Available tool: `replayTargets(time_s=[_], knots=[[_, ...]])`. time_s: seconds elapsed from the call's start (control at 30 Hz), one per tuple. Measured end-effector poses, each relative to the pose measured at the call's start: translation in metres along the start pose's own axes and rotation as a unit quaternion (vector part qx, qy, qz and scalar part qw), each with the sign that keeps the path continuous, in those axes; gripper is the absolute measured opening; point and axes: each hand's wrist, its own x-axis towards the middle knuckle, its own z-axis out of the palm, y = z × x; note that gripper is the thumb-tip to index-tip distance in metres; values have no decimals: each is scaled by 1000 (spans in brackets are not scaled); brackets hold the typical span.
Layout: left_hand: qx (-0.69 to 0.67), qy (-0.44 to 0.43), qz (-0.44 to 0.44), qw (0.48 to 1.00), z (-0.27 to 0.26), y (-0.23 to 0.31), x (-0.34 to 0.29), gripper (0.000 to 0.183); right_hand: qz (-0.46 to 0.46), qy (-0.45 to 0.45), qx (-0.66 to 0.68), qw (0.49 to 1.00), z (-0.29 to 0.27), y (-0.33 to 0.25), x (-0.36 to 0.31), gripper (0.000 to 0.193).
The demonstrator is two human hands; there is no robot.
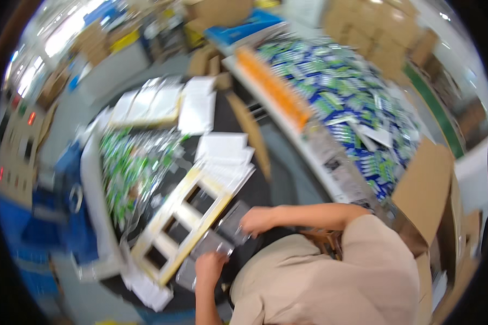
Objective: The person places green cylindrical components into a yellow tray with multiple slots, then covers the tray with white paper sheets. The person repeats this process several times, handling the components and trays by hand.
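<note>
you are holding a clear packet point(222, 235) between both hands, low on the dark table point(279, 187), just beside the pale wooden frame point(181, 219). your right hand point(257, 221) is gripping the packet's upper end, fingers curled over it. your left hand point(210, 266) is pinching its lower end, thumb on top. the frame is lying tilted, its slots open. white sheets point(225, 154) are stacked beyond the frame, and a heap of green packets point(130, 168) is lying to its left. further right, blue and green packets point(352, 97) are filling a long bench. a cardboard box point(425, 189) is standing at your right.
</note>
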Motion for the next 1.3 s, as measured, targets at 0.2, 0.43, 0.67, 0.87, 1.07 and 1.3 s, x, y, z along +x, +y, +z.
replayTargets(time_s=[0.2, 0.43, 0.67, 0.87, 1.07, 1.3], knots=[[-57, 2, 16, 998, -11, 7, 3, 15, 0, 11, 142, 990, 9, 12, 19, 16], [75, 158, 27, 984, 14, 15, -16, 8, -15, 118, -137, 983, 7, -36, 11, 8], [-31, 395, -37, 917, -18, 31, -49, 12, 16, 299, -112, 947, -61, -76, 28, 12], [156, 450, -88, 875, -52, -46, -66, 11, -125, 225, -175, 950, -19, -38, 159, 6], [194, 333, -85, 919, -25, -132, -64, 12, -86, 152, -50, 983, 1, -16, 183, 12], [-1, 340, -95, 936, -18, -144, -76, 13, 47, 48, 99, 993, -7, -16, 194, 30]])
